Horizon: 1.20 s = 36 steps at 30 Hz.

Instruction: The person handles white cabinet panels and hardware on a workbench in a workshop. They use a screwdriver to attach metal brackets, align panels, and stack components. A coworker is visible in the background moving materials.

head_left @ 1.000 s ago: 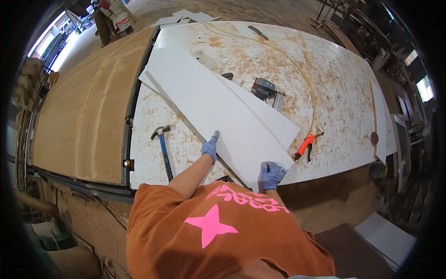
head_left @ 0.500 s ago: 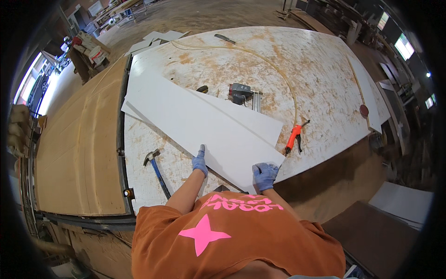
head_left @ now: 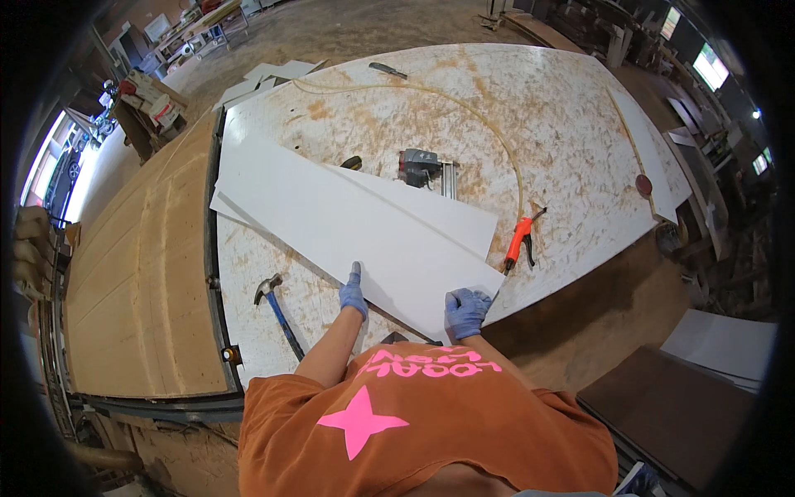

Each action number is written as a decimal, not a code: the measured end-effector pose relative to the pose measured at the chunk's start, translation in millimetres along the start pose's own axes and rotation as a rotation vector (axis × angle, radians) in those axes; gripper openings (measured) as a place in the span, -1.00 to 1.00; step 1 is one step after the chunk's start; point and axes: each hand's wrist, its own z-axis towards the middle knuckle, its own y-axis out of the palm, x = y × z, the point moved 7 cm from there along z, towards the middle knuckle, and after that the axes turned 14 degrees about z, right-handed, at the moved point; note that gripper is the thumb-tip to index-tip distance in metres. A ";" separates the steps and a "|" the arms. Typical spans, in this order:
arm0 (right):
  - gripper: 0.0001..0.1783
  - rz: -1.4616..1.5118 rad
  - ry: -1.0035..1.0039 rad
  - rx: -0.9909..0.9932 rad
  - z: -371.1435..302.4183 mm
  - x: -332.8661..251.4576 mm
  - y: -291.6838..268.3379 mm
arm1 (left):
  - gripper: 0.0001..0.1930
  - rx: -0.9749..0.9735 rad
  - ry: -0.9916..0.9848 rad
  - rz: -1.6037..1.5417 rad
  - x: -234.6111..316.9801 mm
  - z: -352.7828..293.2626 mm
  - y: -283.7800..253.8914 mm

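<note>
A long white board [head_left: 323,219] lies slantwise over another white board [head_left: 451,214] on the worktable. My left hand [head_left: 353,295], in a blue-grey glove, holds the upper board's near left edge, thumb lying on top and the other fingers hidden below. At the board's near right end my right hand [head_left: 468,312], gloved too, is closed over the edge with its fingers bent. Just beyond that hand lies an orange air blow gun [head_left: 517,244] with a yellowish hose. Left of my left forearm rests a claw hammer [head_left: 281,314] with a blue handle.
A nail gun [head_left: 424,169] and a tape measure [head_left: 352,163] lie behind the boards. A utility knife [head_left: 387,69] is near the far edge of the worn white worktable [head_left: 571,149]. Brown sheets [head_left: 149,273] stand at the left, a white strip [head_left: 646,161] lies at the right.
The whole view has shifted slightly. Both hands keep their hold on the upper board, and the boards and tools stay in place on the table.
</note>
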 end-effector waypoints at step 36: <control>-0.81 0.045 -0.307 -0.119 4.0 -11.5 -1.7 | -0.17 0.102 0.025 0.206 23.0 -27.3 -0.9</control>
